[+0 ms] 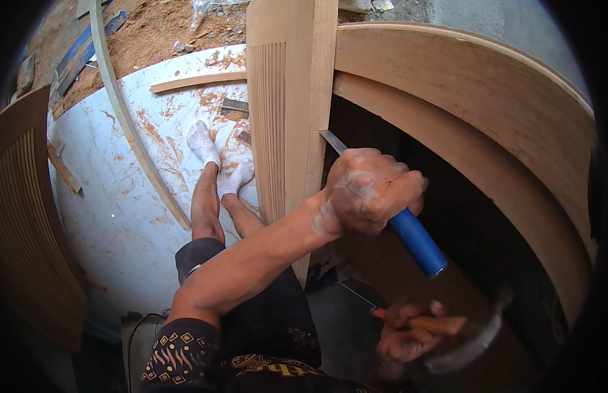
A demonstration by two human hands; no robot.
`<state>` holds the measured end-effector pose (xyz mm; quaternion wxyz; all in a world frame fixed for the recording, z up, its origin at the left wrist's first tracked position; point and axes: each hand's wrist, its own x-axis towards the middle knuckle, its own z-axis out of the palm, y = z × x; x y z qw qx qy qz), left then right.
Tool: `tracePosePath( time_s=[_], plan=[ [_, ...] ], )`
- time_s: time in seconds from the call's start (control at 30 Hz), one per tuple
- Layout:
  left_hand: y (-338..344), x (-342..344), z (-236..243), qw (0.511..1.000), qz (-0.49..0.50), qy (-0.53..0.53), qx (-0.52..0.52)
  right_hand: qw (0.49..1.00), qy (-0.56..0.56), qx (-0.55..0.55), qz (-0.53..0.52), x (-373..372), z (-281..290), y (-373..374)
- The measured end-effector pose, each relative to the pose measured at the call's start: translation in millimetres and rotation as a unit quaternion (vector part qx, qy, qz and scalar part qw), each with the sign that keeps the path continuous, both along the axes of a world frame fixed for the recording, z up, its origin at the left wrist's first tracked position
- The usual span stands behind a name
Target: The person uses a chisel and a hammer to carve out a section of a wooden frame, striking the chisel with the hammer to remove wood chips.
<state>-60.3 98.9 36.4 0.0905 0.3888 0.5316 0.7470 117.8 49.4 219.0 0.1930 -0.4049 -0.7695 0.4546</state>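
On the far left of the frame, a dark wooden panel [28,229] with thin grooves stands tilted. Next to it, a long wood strip [130,124] looks bent and runs from the top left down toward the middle, over a white floor [87,177] with wood bits on it. The left arm comes up from a dark sleeve [179,354] at the bottom, left of the middle. It slants up and to the right, passing above the legs and two feet in white socks [202,141]. At the top middle is a tall wooden board [300,85] with grooves down its left side. Just right of it, near the middle, the left hand [376,187] makes a tight fist, back of the hand up, around a chisel [418,242]. The chisel's blue handle pokes out down and to the right, and its flat metal tip points up and left, right at the board's edge. At the lower right, the right hand [405,337] has its fingers curled around a hammer [438,324]. The handle lies nearly flat, and the blurry head is on the right. Wide, curvy-looking wooden planks [461,72] fill the upper right.
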Motion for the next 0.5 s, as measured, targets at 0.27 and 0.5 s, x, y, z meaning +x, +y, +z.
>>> tracePosePath(
  time_s=[0.27, 0.5],
  plan=[
    [-1.6, -6.8, -2.3, 0.999, -0.025, 0.022, -0.035, 0.996, 0.018, -0.003, -0.082, -2.9, 18.2, 1.5],
    [-0.1, -6.9, 2.1, 1.0, 0.014, -0.016, -0.009, 0.975, -0.201, -0.009, -0.098, -4.6, 10.3, 0.8]
  ],
)
